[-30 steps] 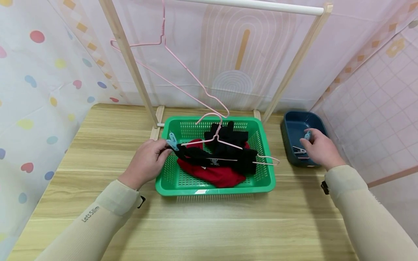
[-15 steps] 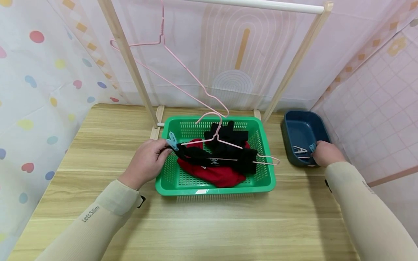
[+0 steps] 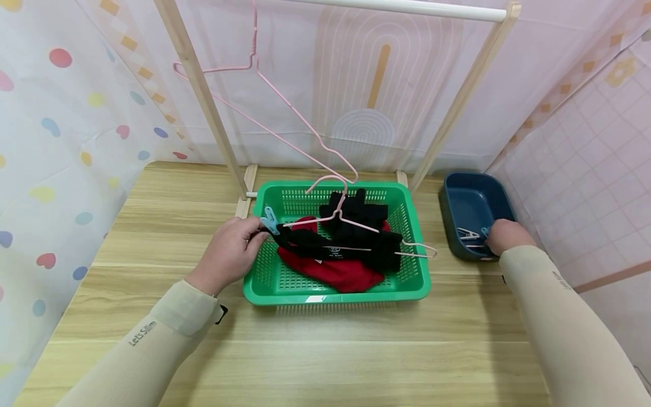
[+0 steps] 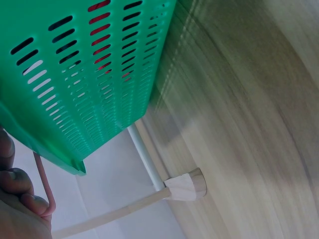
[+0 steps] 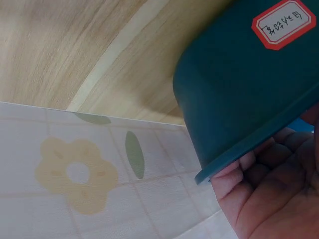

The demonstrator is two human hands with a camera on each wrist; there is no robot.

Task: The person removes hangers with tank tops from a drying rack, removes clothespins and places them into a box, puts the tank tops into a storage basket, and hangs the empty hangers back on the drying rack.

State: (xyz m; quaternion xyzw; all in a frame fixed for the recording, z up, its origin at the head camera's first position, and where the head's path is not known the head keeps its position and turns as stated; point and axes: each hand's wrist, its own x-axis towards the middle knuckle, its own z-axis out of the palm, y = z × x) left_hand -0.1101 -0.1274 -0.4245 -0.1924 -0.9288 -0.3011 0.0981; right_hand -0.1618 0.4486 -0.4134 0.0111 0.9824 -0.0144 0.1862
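My left hand grips the left end of a pink wire clothes hanger over the green basket. A black garment hangs along the hanger's lower bar, and a light blue clothespin is clipped at its left end, beside my fingers. In the left wrist view the pink wire bends out past curled fingers. My right hand reaches over the right rim of a dark blue bin, its fingers inside around another light blue clothespin, mostly hidden by the hand.
The green basket holds red cloth and more black cloth. Pale clothespins lie in the bin. A second pink hanger hangs from the rack, whose wooden posts stand behind the basket. Printed curtains surround the wooden table.
My right hand has gone right and a little lower with the blue clothespin, from over the bin to its right rim. My left hand and the hanger have stayed put.
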